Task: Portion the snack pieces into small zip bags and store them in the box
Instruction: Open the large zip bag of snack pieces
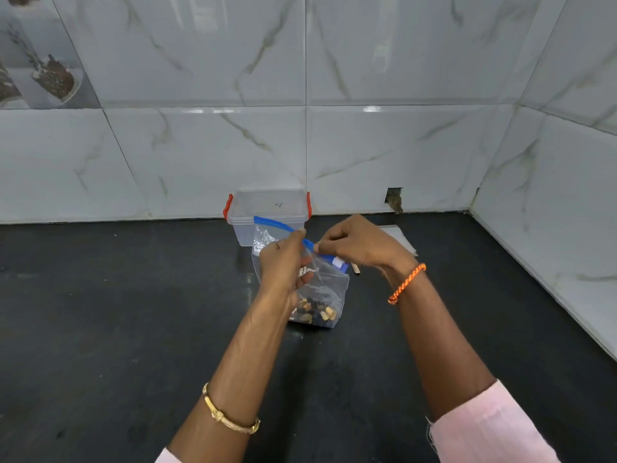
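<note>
Both hands, left hand [283,262] and right hand [354,242], pinch the zip bag's [320,285] blue strip, holding it upright so snack pieces [314,312] stay low for sealing.

A black stone counter [100,329] is seen across the lower half, met at twelve o'clock by a wall of glossy white marble-look tiles [384,145] with grey veins. A second tiled wall [574,162] is joined at three o'clock. Toward one o'clock a small broken hole [394,198] is cut just above the counter
</note>
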Demonstrator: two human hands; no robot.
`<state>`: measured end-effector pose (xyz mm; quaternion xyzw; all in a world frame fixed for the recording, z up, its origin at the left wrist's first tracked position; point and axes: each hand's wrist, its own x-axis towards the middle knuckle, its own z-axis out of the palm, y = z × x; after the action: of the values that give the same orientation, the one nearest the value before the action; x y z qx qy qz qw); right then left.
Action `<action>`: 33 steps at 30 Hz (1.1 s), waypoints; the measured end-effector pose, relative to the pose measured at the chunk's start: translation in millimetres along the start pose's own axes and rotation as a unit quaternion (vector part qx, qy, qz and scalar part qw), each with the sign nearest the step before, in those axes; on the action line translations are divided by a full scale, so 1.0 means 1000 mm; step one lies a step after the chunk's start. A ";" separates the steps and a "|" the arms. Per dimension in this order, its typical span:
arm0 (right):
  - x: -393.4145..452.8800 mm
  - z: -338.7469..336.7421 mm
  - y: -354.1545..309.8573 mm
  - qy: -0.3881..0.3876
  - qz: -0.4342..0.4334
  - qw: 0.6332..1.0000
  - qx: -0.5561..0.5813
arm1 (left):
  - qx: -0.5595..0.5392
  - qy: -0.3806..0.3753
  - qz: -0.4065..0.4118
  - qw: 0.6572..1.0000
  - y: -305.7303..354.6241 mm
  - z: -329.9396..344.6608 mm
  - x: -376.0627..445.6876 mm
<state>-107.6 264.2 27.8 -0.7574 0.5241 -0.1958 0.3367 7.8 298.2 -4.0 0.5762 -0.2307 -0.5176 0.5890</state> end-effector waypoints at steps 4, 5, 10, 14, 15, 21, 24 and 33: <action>0.005 -0.005 -0.001 -0.012 0.081 0.990 0.115 | -0.014 -0.013 -0.018 1.000 0.006 -0.007 0.005; 0.004 -0.006 0.000 -0.023 0.096 0.984 0.151 | -0.013 -0.019 -0.024 0.999 0.008 -0.008 0.006; 0.001 -0.005 0.013 -0.069 0.132 0.946 0.288 | -0.091 -0.056 -0.068 0.992 0.009 -0.012 0.007; 0.002 -0.008 0.025 -0.018 0.174 0.886 0.429 | -0.143 -0.054 -0.078 0.985 0.009 -0.012 0.009; 0.002 -0.008 0.029 0.002 0.183 0.867 0.463 | -0.151 -0.051 -0.078 0.984 0.008 -0.010 0.011; -0.016 0.012 0.050 0.027 0.217 0.710 0.669 | -0.228 -0.089 -0.153 0.958 0.000 -0.003 0.018; -0.018 0.020 0.060 0.029 0.217 0.726 0.652 | -0.130 -0.125 -0.170 0.969 -0.010 0.004 0.020; 0.019 -0.007 0.048 0.118 0.183 0.881 0.420 | 0.111 -0.111 -0.052 0.986 -0.013 0.020 0.042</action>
<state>-136.1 233.7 -2.7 -0.4066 0.5581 -0.4201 0.5888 1.5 255.1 -25.1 0.5882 -0.3205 -0.5791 0.4646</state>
